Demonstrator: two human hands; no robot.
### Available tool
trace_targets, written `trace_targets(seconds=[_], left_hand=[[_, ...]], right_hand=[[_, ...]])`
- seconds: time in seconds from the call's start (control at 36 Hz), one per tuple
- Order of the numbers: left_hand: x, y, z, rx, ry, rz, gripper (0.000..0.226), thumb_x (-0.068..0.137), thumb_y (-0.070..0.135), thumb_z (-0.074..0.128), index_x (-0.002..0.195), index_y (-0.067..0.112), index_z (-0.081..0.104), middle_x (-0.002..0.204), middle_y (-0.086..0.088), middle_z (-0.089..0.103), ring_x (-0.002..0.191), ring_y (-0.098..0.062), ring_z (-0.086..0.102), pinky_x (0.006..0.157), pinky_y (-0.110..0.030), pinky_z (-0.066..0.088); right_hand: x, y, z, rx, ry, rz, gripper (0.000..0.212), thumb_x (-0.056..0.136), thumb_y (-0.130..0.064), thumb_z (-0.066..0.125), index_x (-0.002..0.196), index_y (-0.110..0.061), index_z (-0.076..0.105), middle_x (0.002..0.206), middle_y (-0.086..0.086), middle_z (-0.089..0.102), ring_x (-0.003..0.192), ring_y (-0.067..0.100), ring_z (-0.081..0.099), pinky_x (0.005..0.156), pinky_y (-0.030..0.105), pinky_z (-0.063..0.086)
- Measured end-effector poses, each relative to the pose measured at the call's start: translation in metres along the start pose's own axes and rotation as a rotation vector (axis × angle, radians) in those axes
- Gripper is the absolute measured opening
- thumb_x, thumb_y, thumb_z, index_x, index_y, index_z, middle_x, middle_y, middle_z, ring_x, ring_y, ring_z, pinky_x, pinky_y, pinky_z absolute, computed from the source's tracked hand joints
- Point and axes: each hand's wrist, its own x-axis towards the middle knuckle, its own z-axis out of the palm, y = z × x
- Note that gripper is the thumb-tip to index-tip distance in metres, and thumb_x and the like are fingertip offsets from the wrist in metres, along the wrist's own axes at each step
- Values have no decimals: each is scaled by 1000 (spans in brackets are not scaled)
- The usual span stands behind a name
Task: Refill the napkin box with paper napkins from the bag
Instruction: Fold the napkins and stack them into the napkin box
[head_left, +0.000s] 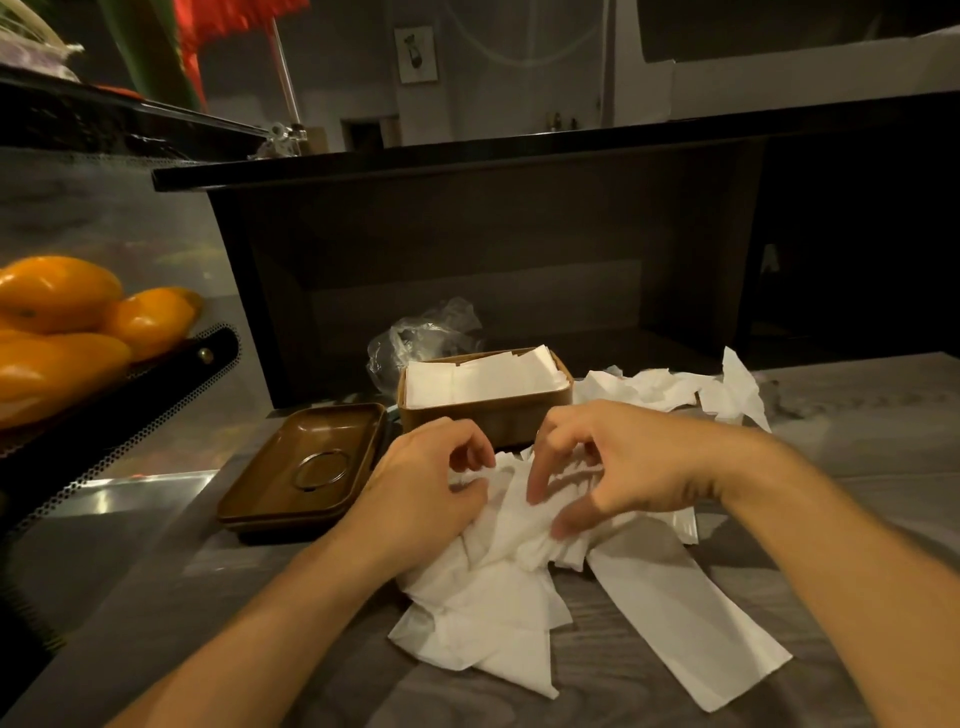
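Head view: the napkin box stands at the far middle of the grey table, already stacked with flat napkins to its rim. Its lid lies upside down just left of it. The clear plastic bag sits crumpled behind the box and looks empty.

Near the box lies a loose heap of paper napkins. The left hand pinches the heap's left edge. The right hand claws over the top, fingers curled into the paper, thumb pressed on a fold. More crumpled napkins lie right of the box.

Risks, as judged:
- The box appears full — forcing the crumpled heap in may buckle the flat stack and stop the lid from seating.
- The thin paper may tear under the clawed grip.
- Loose sheets near the front edge may slide off — a long strip lies nearest it.
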Motion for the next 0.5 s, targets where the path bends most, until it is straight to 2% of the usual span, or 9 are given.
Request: trace_targets(seconds=[0.14,0.28,0.39,0.5], left_hand=[[-5,4,-5,-67,-226,100,8,88,33,71,92,36,64,96,18,60,91,0,58,78,-21,55],[-8,10,-9,-39,-278,159,37,71,65,73,88,38,57,95,19,57,91,-3,55,77,-24,54],[-8,12,-6,27,-303,177,40,70,65,76,88,37,54,96,19,54,92,-3,53,79,-26,53],[-7,12,-5,26,-324,169,39,70,65,74,90,37,56,98,19,54,94,-4,54,81,-27,54]], right_hand=[[2,4,2,25,6,6,15,83,-36,82,98,-39,79,106,-24,60,105,2,60,97,26,52],[0,2,1,7,-25,24,23,82,-32,84,103,-37,77,112,-21,58,106,4,58,97,27,53],[2,2,4,-15,-2,7,20,81,-30,84,99,-37,77,111,-20,58,105,5,58,98,32,55],[7,3,8,-21,38,-8,13,85,-31,81,90,-41,75,107,-17,61,103,9,61,93,31,57]])
